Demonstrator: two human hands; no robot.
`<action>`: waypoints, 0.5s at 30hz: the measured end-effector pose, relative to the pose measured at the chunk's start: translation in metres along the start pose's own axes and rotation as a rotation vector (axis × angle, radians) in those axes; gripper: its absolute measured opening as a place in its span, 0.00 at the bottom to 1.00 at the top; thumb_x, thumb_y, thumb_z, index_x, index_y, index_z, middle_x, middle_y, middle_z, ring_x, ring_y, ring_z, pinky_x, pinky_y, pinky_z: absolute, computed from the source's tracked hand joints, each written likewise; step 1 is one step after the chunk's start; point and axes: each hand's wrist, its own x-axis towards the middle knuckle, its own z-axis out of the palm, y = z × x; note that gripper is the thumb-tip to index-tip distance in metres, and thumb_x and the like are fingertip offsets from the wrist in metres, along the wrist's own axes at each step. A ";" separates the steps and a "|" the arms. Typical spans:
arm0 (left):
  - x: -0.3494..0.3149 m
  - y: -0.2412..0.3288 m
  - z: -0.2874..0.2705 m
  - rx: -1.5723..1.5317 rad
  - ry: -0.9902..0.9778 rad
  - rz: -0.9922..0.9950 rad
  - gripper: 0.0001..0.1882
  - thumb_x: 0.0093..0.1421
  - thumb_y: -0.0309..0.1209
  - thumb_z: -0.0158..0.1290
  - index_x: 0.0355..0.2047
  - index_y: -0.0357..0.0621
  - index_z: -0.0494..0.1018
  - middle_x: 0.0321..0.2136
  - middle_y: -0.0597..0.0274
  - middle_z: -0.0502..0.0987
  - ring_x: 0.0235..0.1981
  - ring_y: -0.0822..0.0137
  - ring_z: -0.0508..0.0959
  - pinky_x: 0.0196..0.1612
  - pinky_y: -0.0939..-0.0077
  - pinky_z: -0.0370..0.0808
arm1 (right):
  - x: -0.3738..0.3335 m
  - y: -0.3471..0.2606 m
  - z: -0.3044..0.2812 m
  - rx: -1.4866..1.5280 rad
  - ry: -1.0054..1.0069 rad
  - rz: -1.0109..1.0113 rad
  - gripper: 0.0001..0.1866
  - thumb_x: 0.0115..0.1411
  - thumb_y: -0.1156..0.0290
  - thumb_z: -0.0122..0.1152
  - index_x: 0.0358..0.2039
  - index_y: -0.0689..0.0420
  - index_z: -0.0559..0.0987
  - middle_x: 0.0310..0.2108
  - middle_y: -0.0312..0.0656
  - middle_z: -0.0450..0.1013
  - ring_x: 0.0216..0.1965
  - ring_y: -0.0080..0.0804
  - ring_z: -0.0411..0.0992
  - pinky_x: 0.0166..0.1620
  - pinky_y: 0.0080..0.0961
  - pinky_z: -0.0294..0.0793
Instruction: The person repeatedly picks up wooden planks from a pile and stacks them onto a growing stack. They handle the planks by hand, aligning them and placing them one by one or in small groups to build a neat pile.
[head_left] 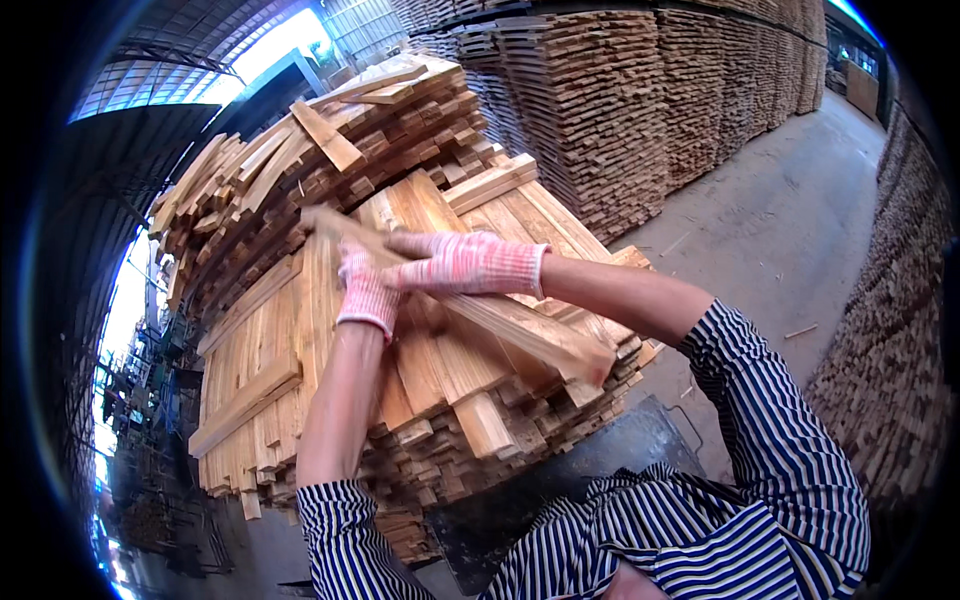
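A wooden plank [530,335] lies slantwise above the near stack, its near end toward the lower right and its far end blurred by motion. My left hand [366,287], in a pink and white knitted glove, grips it near the far end. Crossing over it from the right, my right hand [470,263] wears a matching glove and is closed about the plank close to the left one; its gripping fingers are partly hidden. Beneath both hands is a stack of boards [265,345] laid side by side, with a few cross strips such as the short batten [245,405] on top.
A higher, looser lumber pile [330,135] stands just beyond. Tall walls of stacked boards [610,120] line the back, with another stack [890,380] at the right. A concrete floor [770,220] runs between them. A dark metal plate [560,500] is at my front.
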 end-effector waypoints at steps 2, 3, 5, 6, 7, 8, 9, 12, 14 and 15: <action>-0.018 0.002 0.046 -0.284 0.253 0.054 0.39 0.64 0.53 0.52 0.63 0.35 0.58 0.50 0.43 0.75 0.48 0.48 0.78 0.49 0.60 0.81 | -0.019 0.016 -0.011 0.048 0.130 0.013 0.44 0.56 0.42 0.56 0.67 0.54 0.62 0.54 0.53 0.73 0.53 0.45 0.73 0.55 0.35 0.71; -0.015 -0.004 0.044 -0.360 0.296 0.003 0.39 0.63 0.50 0.56 0.65 0.37 0.57 0.48 0.42 0.76 0.47 0.48 0.79 0.48 0.63 0.81 | -0.030 0.002 -0.015 -0.013 0.136 0.125 0.41 0.53 0.47 0.58 0.66 0.54 0.65 0.48 0.53 0.76 0.46 0.44 0.77 0.50 0.35 0.74; -0.041 -0.022 -0.007 1.099 0.008 0.739 0.40 0.64 0.52 0.53 0.66 0.36 0.55 0.55 0.40 0.69 0.56 0.48 0.72 0.57 0.57 0.72 | -0.040 0.001 -0.026 -0.259 0.208 0.189 0.37 0.55 0.48 0.56 0.62 0.54 0.68 0.43 0.53 0.78 0.42 0.45 0.78 0.47 0.39 0.76; -0.061 -0.019 0.028 1.023 -0.013 0.701 0.45 0.62 0.54 0.55 0.67 0.36 0.53 0.60 0.39 0.64 0.60 0.47 0.68 0.61 0.55 0.67 | -0.051 0.029 -0.047 -0.342 0.264 0.246 0.36 0.55 0.48 0.55 0.61 0.55 0.69 0.42 0.53 0.78 0.42 0.46 0.79 0.46 0.40 0.76; -0.104 -0.004 0.047 0.981 0.011 0.645 0.49 0.59 0.57 0.57 0.68 0.37 0.51 0.64 0.37 0.59 0.64 0.46 0.64 0.66 0.53 0.63 | -0.054 0.040 -0.056 -0.430 0.279 0.304 0.36 0.56 0.47 0.54 0.60 0.55 0.69 0.43 0.54 0.78 0.43 0.47 0.78 0.46 0.41 0.76; -0.139 -0.012 0.054 0.940 0.006 0.551 0.54 0.55 0.60 0.59 0.69 0.37 0.49 0.66 0.36 0.54 0.66 0.45 0.59 0.68 0.51 0.57 | -0.052 0.046 -0.057 -0.518 0.292 0.353 0.36 0.57 0.46 0.54 0.60 0.55 0.69 0.43 0.55 0.78 0.45 0.47 0.78 0.47 0.42 0.76; -0.171 -0.021 0.061 0.899 0.003 0.455 0.60 0.50 0.63 0.61 0.69 0.37 0.47 0.68 0.35 0.50 0.68 0.44 0.54 0.70 0.49 0.52 | -0.044 0.053 -0.055 -0.549 0.306 0.389 0.33 0.59 0.48 0.53 0.58 0.57 0.71 0.44 0.58 0.77 0.47 0.50 0.77 0.47 0.44 0.76; -0.230 -0.066 0.068 1.316 -0.076 0.579 0.66 0.40 0.66 0.64 0.68 0.34 0.50 0.67 0.33 0.51 0.70 0.37 0.48 0.71 0.42 0.39 | 0.009 0.094 -0.033 -0.550 0.334 0.392 0.30 0.61 0.52 0.51 0.56 0.61 0.72 0.45 0.59 0.77 0.48 0.52 0.77 0.48 0.45 0.75; -0.238 -0.087 0.074 1.484 -0.036 0.413 0.64 0.40 0.65 0.65 0.66 0.33 0.53 0.66 0.34 0.53 0.70 0.36 0.48 0.69 0.38 0.32 | 0.026 0.086 -0.023 -0.504 0.294 0.416 0.28 0.62 0.54 0.50 0.53 0.64 0.74 0.46 0.63 0.76 0.48 0.55 0.76 0.52 0.46 0.74; -0.234 -0.091 0.073 1.469 0.019 0.478 0.61 0.41 0.63 0.66 0.63 0.32 0.57 0.63 0.35 0.58 0.69 0.34 0.50 0.68 0.34 0.32 | 0.032 0.084 -0.019 -0.520 0.267 0.436 0.28 0.62 0.53 0.50 0.53 0.64 0.74 0.45 0.64 0.76 0.48 0.56 0.76 0.52 0.46 0.73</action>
